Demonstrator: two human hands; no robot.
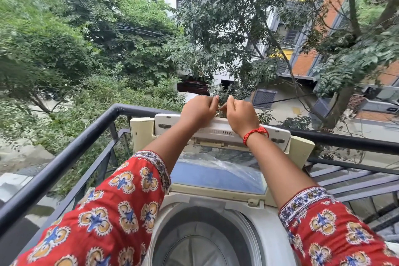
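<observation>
— What are the hands doing out there?
— The left hand (198,111) and right hand (241,115) curl their fingers and pinch a thin twig (222,107), just past the washer lid (168,125).
— Picking it?
— I think so. Next comes a gentle snap.

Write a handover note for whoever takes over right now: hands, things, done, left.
Left hand: fingers curled, pinching what looks like a small greenish sprig, just beyond the top edge of the cream plastic folding lid.
Right hand: pinches the same sprig from the other side.
Things: the lid stands open on the white top-loading washing machine. The visible part of the grey drum shows no laundry. The black metal balcony railing runs round the machine.
Done: lid open.
Left: probably finishing with the sprig. It is too small to tell more.
</observation>
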